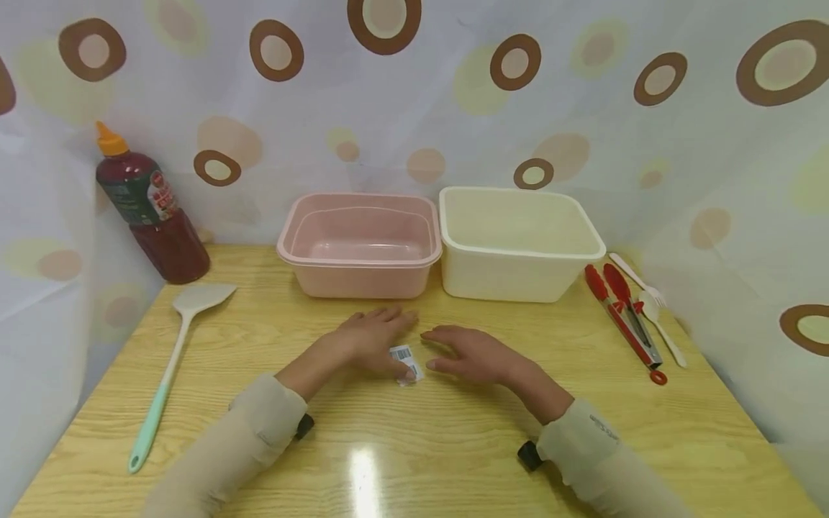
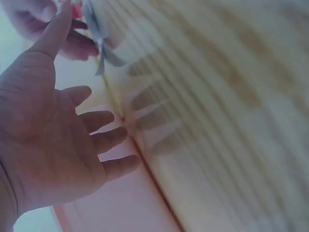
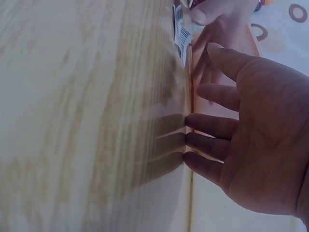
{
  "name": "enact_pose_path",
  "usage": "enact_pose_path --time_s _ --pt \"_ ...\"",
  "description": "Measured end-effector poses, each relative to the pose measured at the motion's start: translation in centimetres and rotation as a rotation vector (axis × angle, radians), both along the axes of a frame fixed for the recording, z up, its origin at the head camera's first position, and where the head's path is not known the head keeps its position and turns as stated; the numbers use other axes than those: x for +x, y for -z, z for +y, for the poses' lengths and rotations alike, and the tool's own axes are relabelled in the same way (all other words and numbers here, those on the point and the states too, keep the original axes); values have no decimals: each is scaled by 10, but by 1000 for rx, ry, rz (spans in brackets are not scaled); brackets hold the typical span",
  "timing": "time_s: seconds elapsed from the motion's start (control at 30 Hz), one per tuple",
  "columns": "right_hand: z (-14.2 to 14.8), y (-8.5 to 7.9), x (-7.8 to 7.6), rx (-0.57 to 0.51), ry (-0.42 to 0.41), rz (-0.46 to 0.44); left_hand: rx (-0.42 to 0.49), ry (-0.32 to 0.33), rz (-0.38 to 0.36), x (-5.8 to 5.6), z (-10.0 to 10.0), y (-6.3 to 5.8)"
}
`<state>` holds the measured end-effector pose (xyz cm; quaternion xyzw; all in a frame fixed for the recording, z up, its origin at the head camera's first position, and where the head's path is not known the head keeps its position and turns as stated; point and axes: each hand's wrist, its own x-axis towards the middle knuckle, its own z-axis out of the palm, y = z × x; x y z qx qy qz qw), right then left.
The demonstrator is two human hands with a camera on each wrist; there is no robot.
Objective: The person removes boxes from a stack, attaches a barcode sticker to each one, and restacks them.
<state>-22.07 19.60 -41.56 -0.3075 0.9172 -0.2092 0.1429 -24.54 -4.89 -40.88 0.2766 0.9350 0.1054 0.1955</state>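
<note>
A small white slip of paper with a printed barcode (image 1: 403,355) lies on the wooden table, slightly crumpled, its edges lifted in the right wrist view. My left hand (image 1: 376,339) hovers over its left side, palm down and fingers spread. Its thumb overlaps the slip in the head view. From the right, my right hand (image 1: 476,354) faces the slip, fingers relaxed and thumb apart from them, with nothing in its grasp. The left wrist view shows the left palm (image 2: 48,125) bare, and the right palm (image 3: 270,130) is likewise bare in its own view.
Behind the hands stand a pink bin (image 1: 363,280) and a cream bin (image 1: 505,277), side by side. A sauce bottle (image 1: 162,237) and a turner (image 1: 165,374) are at the left. Red-handled tongs (image 1: 624,324), a plastic fork (image 1: 637,279) and a spoon (image 1: 663,331) lie at the right.
</note>
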Motion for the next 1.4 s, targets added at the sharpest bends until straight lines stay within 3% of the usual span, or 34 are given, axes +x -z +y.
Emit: enact_pose_path --time_s 0.13,0.3,0.7,0.9,1.4 --pt "-4 -1 -1 46 4 32 -54 -24 12 4 -4 -5" --pt "-11 -1 2 61 39 10 -120 -27 7 9 -7 -5" --pt "-29 5 -3 104 67 151 -103 -41 84 5 -6 -6" --pt "-38 7 -10 138 125 176 -86 -46 110 1 -6 -4" --pt "-44 10 -14 143 132 202 -38 -68 130 0 -4 -2"
